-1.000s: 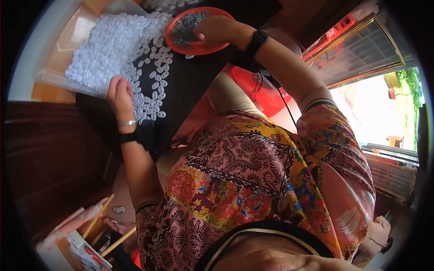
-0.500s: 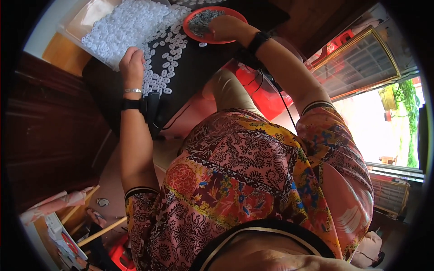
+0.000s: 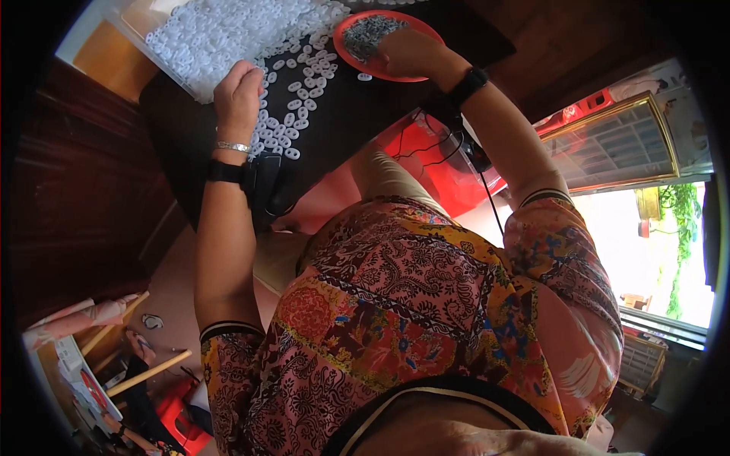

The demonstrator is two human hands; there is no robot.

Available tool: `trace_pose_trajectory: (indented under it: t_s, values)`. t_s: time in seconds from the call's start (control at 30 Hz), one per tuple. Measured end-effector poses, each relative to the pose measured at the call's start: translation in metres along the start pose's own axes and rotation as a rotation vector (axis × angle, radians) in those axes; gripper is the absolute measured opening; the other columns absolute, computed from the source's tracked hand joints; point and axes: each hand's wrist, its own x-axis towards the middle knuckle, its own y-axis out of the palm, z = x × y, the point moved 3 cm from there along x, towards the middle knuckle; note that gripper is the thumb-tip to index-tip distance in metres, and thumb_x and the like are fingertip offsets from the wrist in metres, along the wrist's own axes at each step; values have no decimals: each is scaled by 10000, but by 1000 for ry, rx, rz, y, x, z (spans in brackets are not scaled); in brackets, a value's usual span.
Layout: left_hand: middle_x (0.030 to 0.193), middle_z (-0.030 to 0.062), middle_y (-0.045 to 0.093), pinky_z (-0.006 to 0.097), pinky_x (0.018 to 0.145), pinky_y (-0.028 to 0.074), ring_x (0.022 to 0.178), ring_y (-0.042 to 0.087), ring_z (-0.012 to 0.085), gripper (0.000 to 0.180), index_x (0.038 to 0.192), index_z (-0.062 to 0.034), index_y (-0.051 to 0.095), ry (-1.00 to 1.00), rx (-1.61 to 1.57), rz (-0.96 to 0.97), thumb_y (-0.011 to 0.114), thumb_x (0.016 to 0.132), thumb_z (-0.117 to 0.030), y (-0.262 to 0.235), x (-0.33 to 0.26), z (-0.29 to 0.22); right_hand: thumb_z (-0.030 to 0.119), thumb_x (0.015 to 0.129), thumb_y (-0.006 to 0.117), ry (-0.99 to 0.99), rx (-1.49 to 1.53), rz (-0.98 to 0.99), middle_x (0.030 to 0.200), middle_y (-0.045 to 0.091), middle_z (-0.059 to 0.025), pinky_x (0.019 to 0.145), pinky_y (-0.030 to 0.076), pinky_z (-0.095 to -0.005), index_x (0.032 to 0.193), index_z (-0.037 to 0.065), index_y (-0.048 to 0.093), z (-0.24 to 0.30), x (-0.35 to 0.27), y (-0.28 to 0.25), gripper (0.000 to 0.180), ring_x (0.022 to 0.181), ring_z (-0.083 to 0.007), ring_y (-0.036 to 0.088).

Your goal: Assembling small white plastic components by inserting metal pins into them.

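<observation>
My left hand (image 3: 238, 95) is closed in a fist at the near right corner of a clear plastic bin (image 3: 156, 62). Whatever may be inside that fist is hidden. The bin is heaped with white oval plastic pieces (image 3: 220, 38), each with two holes, and several loose ones (image 3: 285, 125) are scattered on the black tabletop beside my fist. Over to the right, my right hand (image 3: 418, 55) reaches into a shallow red dish (image 3: 351, 59). Small grey metal pieces (image 3: 367, 36), too fine to name, fill it. My right fingertips are down among them and out of sight.
The black table (image 3: 182, 125) has its near edge just in front of my lap. Black cables (image 3: 437, 156) hang below the right side, near a red container (image 3: 407, 148). A dark reddish wooden panel (image 3: 84, 167) stands at the left. Framed glass (image 3: 608, 144) leans at the right.
The whole view has shifted a little, so table, bin and dish sit further right. My left hand remains closed near the bin corner, and my right hand stays in the dish.
</observation>
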Motion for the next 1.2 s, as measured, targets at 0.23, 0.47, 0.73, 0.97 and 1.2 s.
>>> trace_pose_trajectory:
  t_s: [0.23,0.47,0.73,0.97,1.2]
  values:
    - [593,-14,515,215,479,358,526,441,61,158,778,-34,594,-51,-54,31,560,826,-180,5,-3,-2,184,770,583,6,97,-85,710,605,-108,640,464,-355,823,35,623,-19,-7,1,163,705,-254,597]
    - [621,-16,519,181,466,347,510,432,49,144,798,-45,600,-72,-116,80,553,842,-174,4,-1,1,134,737,582,223,479,-391,819,646,-183,639,489,-383,961,21,629,-20,-22,-29,255,742,-322,633]
    - [642,-25,513,167,482,341,531,417,34,144,822,-37,590,0,-180,76,534,872,-159,8,-13,-38,143,796,599,170,766,-348,708,601,-176,545,445,-329,820,-12,629,-32,-36,-28,159,586,-240,560]
    - [687,-12,528,180,538,335,572,424,46,169,837,-33,582,101,-120,141,494,899,-163,15,-32,-91,139,830,599,190,658,-611,608,510,-134,507,393,-319,794,-31,569,-16,-48,-37,176,545,-160,485]
    - [642,6,536,180,488,351,519,451,57,133,825,-36,552,-92,-415,109,493,878,-143,34,-73,-85,216,957,472,-101,1203,-533,676,414,33,532,330,-236,815,37,523,43,-56,-56,234,611,-74,374]
